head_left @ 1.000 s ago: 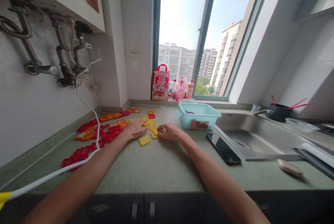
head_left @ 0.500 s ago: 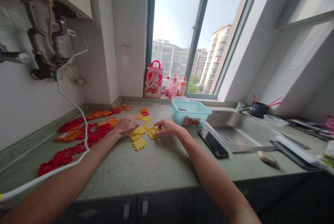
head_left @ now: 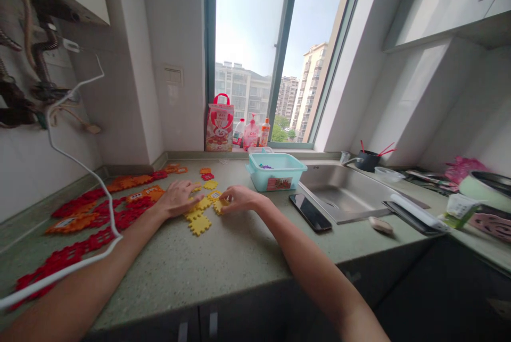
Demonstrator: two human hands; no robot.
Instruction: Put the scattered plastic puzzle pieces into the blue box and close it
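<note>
My left hand (head_left: 179, 198) lies with its fingers stretched over a group of yellow toothed, square interlocking tiles (head_left: 199, 225), partly covering them. My right hand (head_left: 241, 198) is closed at the fingertips on a yellow tile (head_left: 217, 207) at the right side of the group. Between the two hands sits a yellow tile with a label (head_left: 214, 195). Just beyond them are a loose yellow tile (head_left: 210, 185), a red tile (head_left: 207, 176) and an orange tile (head_left: 205, 171). Joined red tiles (head_left: 72, 249) and orange tiles (head_left: 147, 193) spread out left of my left arm.
A light-blue tub (head_left: 277, 177) with purple pieces stands beyond my right hand. Nearby are a black phone (head_left: 310, 212) and a steel sink (head_left: 339, 193). A white cable (head_left: 109, 198) hangs across my left forearm. Bottles and a pink bag (head_left: 219, 126) line the windowsill.
The view has turned right, bringing a pot and a pink plastic bag in at the right edge. Both hands stay at the yellow tiles with little visible movement.
</note>
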